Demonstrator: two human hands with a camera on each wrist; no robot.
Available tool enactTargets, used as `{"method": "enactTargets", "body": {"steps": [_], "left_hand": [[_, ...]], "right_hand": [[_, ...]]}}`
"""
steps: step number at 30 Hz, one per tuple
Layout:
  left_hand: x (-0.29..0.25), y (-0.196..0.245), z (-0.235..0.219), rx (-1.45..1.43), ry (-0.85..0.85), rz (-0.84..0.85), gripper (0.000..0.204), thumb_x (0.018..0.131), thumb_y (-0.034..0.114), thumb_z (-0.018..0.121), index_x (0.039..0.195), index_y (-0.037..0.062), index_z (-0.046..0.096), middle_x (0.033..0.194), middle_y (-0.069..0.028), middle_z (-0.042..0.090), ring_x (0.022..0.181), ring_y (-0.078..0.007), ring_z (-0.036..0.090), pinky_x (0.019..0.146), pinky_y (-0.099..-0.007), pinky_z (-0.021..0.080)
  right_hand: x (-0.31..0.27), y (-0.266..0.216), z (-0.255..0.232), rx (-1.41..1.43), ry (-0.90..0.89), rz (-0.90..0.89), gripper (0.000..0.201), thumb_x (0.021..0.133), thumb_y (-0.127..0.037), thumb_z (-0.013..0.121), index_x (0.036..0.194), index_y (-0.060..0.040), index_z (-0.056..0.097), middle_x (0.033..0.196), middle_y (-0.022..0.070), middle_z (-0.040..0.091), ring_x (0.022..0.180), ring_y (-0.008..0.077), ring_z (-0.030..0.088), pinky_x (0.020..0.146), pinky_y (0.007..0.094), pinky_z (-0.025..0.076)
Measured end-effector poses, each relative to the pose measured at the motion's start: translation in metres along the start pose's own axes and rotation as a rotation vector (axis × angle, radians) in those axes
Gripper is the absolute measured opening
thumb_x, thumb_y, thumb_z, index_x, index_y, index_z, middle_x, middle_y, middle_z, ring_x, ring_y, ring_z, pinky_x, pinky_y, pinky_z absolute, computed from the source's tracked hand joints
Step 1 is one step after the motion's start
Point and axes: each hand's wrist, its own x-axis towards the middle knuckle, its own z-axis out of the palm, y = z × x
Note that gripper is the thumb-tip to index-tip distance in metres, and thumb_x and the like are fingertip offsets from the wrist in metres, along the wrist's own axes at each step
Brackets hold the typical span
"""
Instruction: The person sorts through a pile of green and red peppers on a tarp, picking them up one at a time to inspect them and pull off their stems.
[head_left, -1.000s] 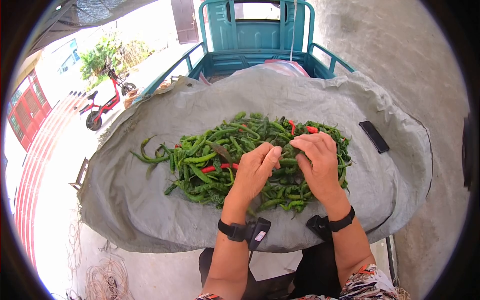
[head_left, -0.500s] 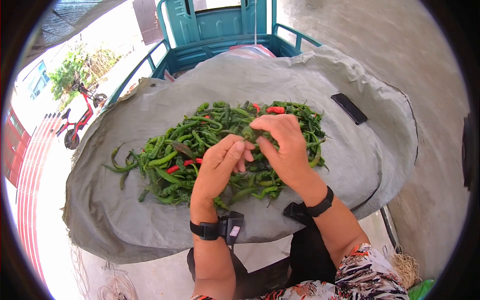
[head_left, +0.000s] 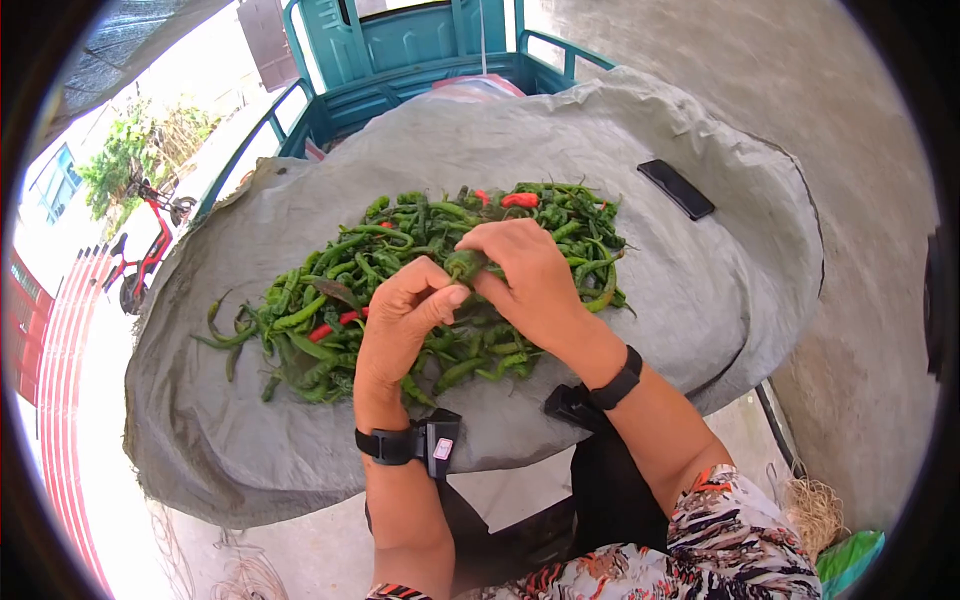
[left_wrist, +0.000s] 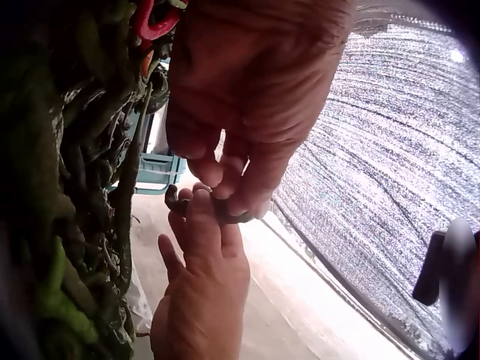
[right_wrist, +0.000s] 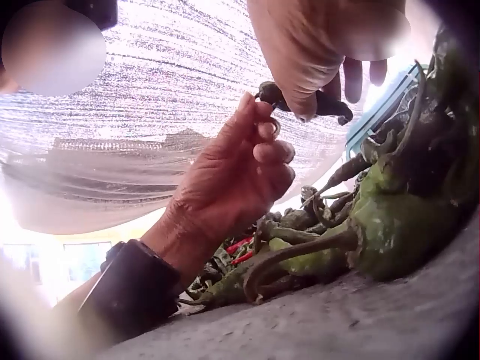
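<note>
Above a heap of green chili peppers [head_left: 350, 265], with a few red ones among them, both hands meet at one dark green pepper [head_left: 463, 264]. My right hand [head_left: 525, 275] grips its body between thumb and fingers, and the curved tip sticks out past them in the right wrist view. At the stem end, the left hand [head_left: 402, 310] pinches with thumb and forefinger, its other fingers curled. In the left wrist view the pepper [left_wrist: 176, 201] shows dark between the two hands' fingertips. The heap lies on a grey cloth-covered surface [head_left: 250, 430].
A black phone [head_left: 677, 189] lies on the cloth at the right. Behind stands a teal cart bed [head_left: 410, 70]. A red scooter [head_left: 150, 245] is parked at far left. Tangled twine [head_left: 815, 510] and a green bag [head_left: 850, 560] sit on the ground at lower right.
The head view has swung, so the scene sits further left and higher. The hands stay together over the heap, and the pepper between them now shows more plainly, with the left fingertips closed at its stem.
</note>
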Motion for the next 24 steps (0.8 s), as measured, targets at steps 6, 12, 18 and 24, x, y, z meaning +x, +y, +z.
{"method": "enactTargets", "body": {"steps": [6, 12, 18, 24], "left_hand": [[0.0, -0.003, 0.001, 0.07, 0.128, -0.049, 0.019, 0.088, 0.013, 0.075, 0.08, 0.0071, 0.06, 0.07, 0.0061, 0.053, 0.063, -0.0038, 0.048, 0.058, -0.0218, 0.04], [0.003, -0.007, 0.006, 0.163, 0.098, -0.134, 0.02, 0.086, 0.015, 0.077, 0.081, 0.0058, 0.06, 0.068, 0.0058, 0.053, 0.063, -0.0039, 0.046, 0.058, -0.0212, 0.037], [0.004, -0.003, 0.007, 0.363, 0.103, -0.117, 0.026, 0.088, 0.026, 0.075, 0.084, 0.0031, 0.061, 0.068, 0.0037, 0.054, 0.064, -0.006, 0.047, 0.059, -0.0235, 0.039], [0.005, -0.004, 0.006, 0.345, 0.063, -0.094, 0.032, 0.092, 0.036, 0.069, 0.09, 0.0043, 0.063, 0.072, 0.0034, 0.054, 0.064, -0.0061, 0.048, 0.058, -0.0233, 0.04]], "right_hand": [[-0.007, 0.025, -0.021, -0.194, 0.052, 0.095, 0.034, 0.077, -0.01, 0.073, 0.11, -0.0096, 0.065, 0.122, 0.0112, 0.061, 0.113, 0.0331, 0.055, 0.096, 0.0451, 0.043], [-0.027, 0.091, -0.048, -0.471, 0.128, 0.411, 0.04, 0.084, -0.02, 0.07, 0.122, -0.0106, 0.062, 0.129, 0.0148, 0.058, 0.121, 0.0366, 0.051, 0.103, 0.0476, 0.039], [-0.04, 0.126, -0.041, -0.375, -0.004, 0.677, 0.048, 0.086, -0.027, 0.069, 0.13, -0.0118, 0.057, 0.13, 0.0163, 0.058, 0.123, 0.0383, 0.051, 0.103, 0.048, 0.038], [-0.041, 0.136, -0.041, -0.225, 0.002, 0.638, 0.036, 0.084, -0.02, 0.069, 0.119, -0.0153, 0.064, 0.114, 0.0129, 0.064, 0.106, 0.0312, 0.061, 0.093, 0.0441, 0.046]]}}
